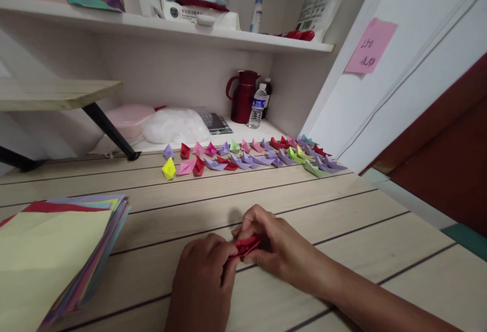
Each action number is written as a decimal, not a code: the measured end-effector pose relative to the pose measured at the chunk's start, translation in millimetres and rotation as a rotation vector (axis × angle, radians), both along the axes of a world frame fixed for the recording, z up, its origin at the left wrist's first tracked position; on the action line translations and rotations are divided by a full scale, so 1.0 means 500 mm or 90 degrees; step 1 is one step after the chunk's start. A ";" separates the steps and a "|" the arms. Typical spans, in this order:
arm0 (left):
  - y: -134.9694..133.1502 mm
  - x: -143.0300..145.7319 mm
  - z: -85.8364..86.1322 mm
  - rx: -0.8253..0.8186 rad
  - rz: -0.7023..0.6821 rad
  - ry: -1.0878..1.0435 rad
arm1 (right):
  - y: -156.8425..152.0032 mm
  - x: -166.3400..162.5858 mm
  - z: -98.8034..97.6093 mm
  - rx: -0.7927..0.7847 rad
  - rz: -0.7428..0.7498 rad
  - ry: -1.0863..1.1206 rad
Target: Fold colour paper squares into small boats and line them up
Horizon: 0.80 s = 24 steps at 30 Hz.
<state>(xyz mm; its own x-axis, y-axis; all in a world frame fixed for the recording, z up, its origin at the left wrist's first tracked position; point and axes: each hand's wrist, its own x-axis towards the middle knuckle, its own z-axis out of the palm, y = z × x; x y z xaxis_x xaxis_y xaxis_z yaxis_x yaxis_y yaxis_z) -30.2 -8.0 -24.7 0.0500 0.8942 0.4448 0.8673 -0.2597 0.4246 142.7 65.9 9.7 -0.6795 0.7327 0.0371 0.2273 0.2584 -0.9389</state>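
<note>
Between my two hands, just above the wooden table (160, 220), is a small folded red paper boat (246, 245). My left hand (207, 266) pinches its left end between thumb and forefinger. On the other side, my right hand (266, 243) grips the right end, with the thumb below and the fingers curled over the far side. Parts of the red paper are hidden behind the fingers. Farther back stand rows of folded paper boats (236, 161) in purple, red, pink, green and yellow. To the left lies a stack of coloured paper sheets (57, 251), pale yellow on top.
Behind the boats are a dark red thermos jug (243, 96), a water bottle (257, 106) and a white plastic bag (175, 126). A small raised wooden stand (57, 93) with black legs is at left. Above runs a white shelf (152, 26) holding packages.
</note>
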 end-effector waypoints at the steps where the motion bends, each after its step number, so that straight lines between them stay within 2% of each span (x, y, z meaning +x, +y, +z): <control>1: 0.000 0.000 0.000 0.004 -0.004 0.017 | 0.000 0.002 0.001 0.049 -0.003 -0.035; 4: 0.001 0.004 0.003 0.013 -0.013 0.047 | 0.005 0.009 0.000 0.198 0.001 -0.110; 7: 0.003 0.006 0.006 0.012 -0.020 0.060 | 0.014 0.014 -0.004 0.281 0.014 -0.114; 17: 0.002 0.007 0.006 -0.020 -0.019 0.018 | 0.022 0.015 -0.017 0.325 0.015 -0.098; 24: 0.004 0.018 0.020 -0.106 0.007 -0.064 | 0.017 0.011 -0.016 0.327 0.009 -0.111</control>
